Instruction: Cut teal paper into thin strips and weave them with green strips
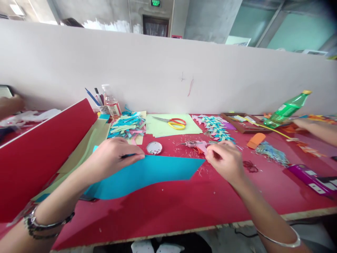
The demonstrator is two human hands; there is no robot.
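Observation:
A long sheet of bright blue paper (158,172) is held up over the red table, its lower edge curving. My left hand (116,158) is closed in a pinch on its upper edge, left of the middle. At the sheet's upper right corner, my right hand (226,160) has thumb and fingers pressed together on the paper. Just behind that hand lies a pink glue gun (197,144), partly hidden by my fingers. A small round white lid (154,148) with specks in it sits beyond the sheet. Scissors (173,123) with red and yellow handles rest on pale green paper (158,128).
Cut paper strips (129,126) are heaped behind my left hand, near a clear bottle (112,102). A red panel (52,151) stands at the left. Fringed paper (216,126), a green bottle (288,109), a purple box (313,179) and another person's arm (318,130) are at the right.

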